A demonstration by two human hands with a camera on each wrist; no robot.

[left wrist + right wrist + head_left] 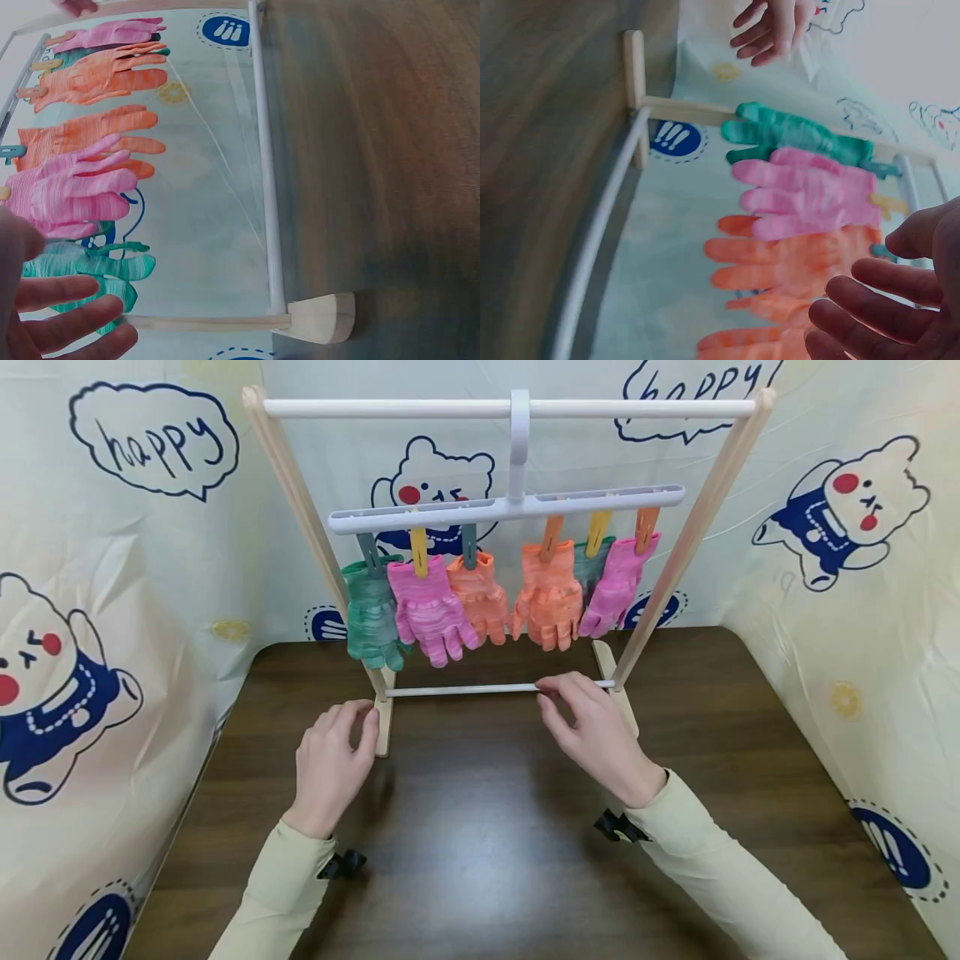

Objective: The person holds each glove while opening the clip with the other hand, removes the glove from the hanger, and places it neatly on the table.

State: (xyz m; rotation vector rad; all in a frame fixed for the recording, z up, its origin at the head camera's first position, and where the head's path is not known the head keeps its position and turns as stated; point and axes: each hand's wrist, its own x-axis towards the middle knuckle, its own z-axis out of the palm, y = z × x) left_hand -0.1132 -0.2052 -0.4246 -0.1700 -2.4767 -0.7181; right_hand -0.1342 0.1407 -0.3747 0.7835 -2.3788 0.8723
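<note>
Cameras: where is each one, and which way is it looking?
Head: up on the person's head, looking forward and down at the rack, both hands and sleeves.
Left wrist: on the left wrist, looking past the left hand at the gloves.
Right wrist: on the right wrist, looking past the right hand; the left hand shows far off.
All three share the gloves and the white bottom rod.

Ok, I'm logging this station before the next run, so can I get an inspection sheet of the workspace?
Surface: dark wooden table, bare in front.
Job's things: wooden drying rack with white clip hanger; six gloves clipped on, green glove leftmost.
Clutter: nothing seen.
Hands: left hand by the rack's left foot, right hand at the lower rail; both relaxed, holding nothing.
Cables: nothing seen.
Surroundings: bear-print curtain on three sides.
</note>
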